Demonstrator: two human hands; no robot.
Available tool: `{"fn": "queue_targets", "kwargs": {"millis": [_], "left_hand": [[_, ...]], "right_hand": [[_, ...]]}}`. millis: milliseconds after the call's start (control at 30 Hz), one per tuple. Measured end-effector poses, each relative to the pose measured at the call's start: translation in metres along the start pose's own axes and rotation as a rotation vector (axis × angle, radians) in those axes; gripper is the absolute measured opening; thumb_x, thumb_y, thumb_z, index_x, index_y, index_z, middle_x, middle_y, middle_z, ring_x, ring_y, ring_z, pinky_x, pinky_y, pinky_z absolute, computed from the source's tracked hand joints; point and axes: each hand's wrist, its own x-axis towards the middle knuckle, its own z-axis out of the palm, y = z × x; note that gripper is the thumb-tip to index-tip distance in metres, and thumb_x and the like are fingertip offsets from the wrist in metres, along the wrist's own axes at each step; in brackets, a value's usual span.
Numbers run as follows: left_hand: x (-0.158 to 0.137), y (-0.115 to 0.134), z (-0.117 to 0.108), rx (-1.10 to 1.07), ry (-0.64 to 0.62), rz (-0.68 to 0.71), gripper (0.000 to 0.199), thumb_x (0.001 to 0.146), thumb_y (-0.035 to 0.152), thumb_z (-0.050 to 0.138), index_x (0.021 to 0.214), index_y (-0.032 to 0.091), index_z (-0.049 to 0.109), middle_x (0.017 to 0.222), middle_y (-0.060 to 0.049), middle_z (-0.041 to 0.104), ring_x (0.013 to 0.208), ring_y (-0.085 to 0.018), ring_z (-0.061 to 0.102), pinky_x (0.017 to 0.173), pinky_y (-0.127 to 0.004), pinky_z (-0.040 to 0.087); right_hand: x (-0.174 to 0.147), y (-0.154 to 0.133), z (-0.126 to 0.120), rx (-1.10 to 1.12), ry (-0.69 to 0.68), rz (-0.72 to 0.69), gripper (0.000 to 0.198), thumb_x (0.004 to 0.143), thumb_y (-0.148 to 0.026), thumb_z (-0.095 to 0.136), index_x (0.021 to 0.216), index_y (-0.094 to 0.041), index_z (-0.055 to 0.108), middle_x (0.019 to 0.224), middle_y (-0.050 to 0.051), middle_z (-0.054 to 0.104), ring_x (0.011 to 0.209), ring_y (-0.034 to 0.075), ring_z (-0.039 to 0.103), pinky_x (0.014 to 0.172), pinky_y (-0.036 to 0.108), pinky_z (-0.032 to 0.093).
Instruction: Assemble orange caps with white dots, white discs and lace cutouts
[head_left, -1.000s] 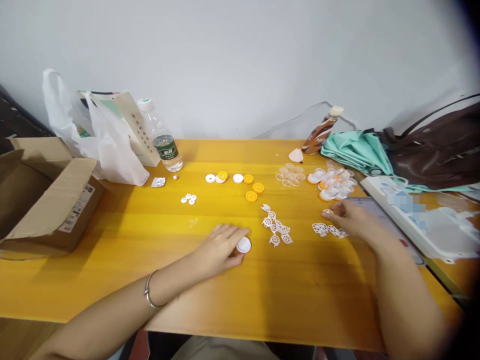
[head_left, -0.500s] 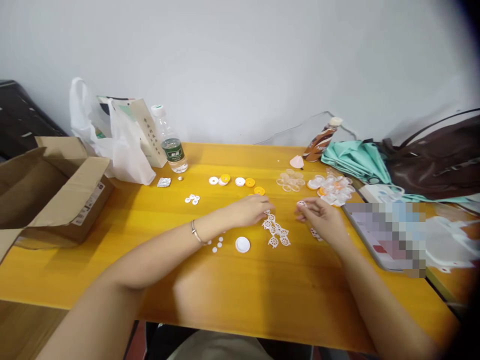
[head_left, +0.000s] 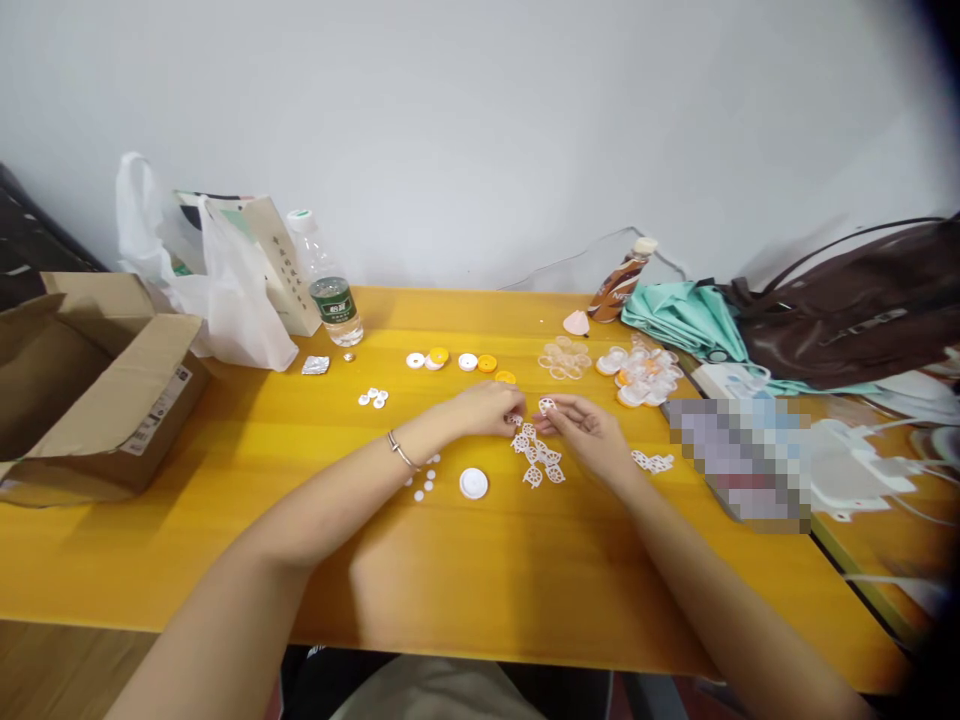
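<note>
My right hand (head_left: pixel 589 437) pinches a small white spoked plastic piece (head_left: pixel 547 406) between thumb and fingertips, raised just off the table. Close beside it, my left hand (head_left: pixel 489 408) has its fingers curled together, with another white spoked piece (head_left: pixel 516 421) at the tips. Below both hands lies a cluster of similar spoked pieces (head_left: pixel 532 453). A round white lid-like disc (head_left: pixel 473 484) lies nearer to me, with several small white dots (head_left: pixel 429 486) to its left, partly behind my left wrist. More spoked pieces (head_left: pixel 652 462) lie right of my right hand.
White and yellow rings (head_left: pixel 468 362), clear plastic rings (head_left: pixel 564 358) and a pile of clear and orange parts (head_left: pixel 645 375) line the back. A water bottle (head_left: pixel 334 295), cardboard box (head_left: pixel 97 390) and plastic bag (head_left: pixel 232 300) stand left. A brown bottle (head_left: pixel 621 282) and blurred device (head_left: pixel 739 460) are right.
My right hand has moved left, bringing its spoked piece close to my left hand. The spoked pieces on the right are now uncovered. The whole view has shifted slightly.
</note>
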Motion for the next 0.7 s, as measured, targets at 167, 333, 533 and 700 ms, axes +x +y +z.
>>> {"fn": "queue_targets", "kwargs": {"millis": [167, 333, 533, 700], "left_hand": [[-0.023, -0.001, -0.018, -0.206, 0.144, -0.058, 0.026, 0.075, 0.016, 0.054, 0.1, 0.011, 0.057, 0.087, -0.006, 0.062, 0.077, -0.012, 0.056, 0.069, -0.024, 0.044], [-0.055, 0.004, -0.045, -0.88, 0.34, -0.139, 0.019, 0.074, 0.021, 0.061, 0.091, 0.013, 0.062, 0.08, -0.002, 0.062, 0.072, -0.008, 0.055, 0.069, -0.023, 0.043], [-0.066, 0.01, -0.07, -1.358, 0.464, -0.301, 0.013, 0.067, 0.016, 0.067, 0.08, 0.013, 0.062, 0.074, 0.0, 0.062, 0.065, -0.005, 0.054, 0.061, -0.017, 0.043], [-0.063, 0.011, -0.072, -1.573, 0.449, -0.378, 0.008, 0.073, 0.012, 0.06, 0.081, 0.012, 0.062, 0.072, 0.0, 0.061, 0.063, -0.003, 0.055, 0.062, -0.013, 0.046]], "right_hand": [[0.001, -0.018, 0.022, 0.157, -0.012, 0.038, 0.028, 0.064, -0.034, 0.072, 0.083, -0.02, 0.057, 0.077, 0.002, 0.073, 0.071, 0.016, 0.068, 0.074, 0.032, 0.053], [0.006, -0.048, 0.045, 0.222, -0.054, 0.015, 0.02, 0.066, -0.031, 0.071, 0.076, -0.019, 0.059, 0.075, 0.002, 0.072, 0.072, 0.016, 0.068, 0.072, 0.028, 0.054], [0.011, -0.07, 0.069, 0.265, -0.075, -0.036, 0.02, 0.067, -0.033, 0.07, 0.078, -0.02, 0.059, 0.076, 0.002, 0.072, 0.067, 0.013, 0.068, 0.069, 0.027, 0.054], [0.011, -0.067, 0.074, 0.259, -0.098, -0.029, 0.022, 0.069, -0.034, 0.067, 0.083, -0.02, 0.057, 0.077, 0.002, 0.072, 0.068, 0.014, 0.068, 0.073, 0.03, 0.053]]}}
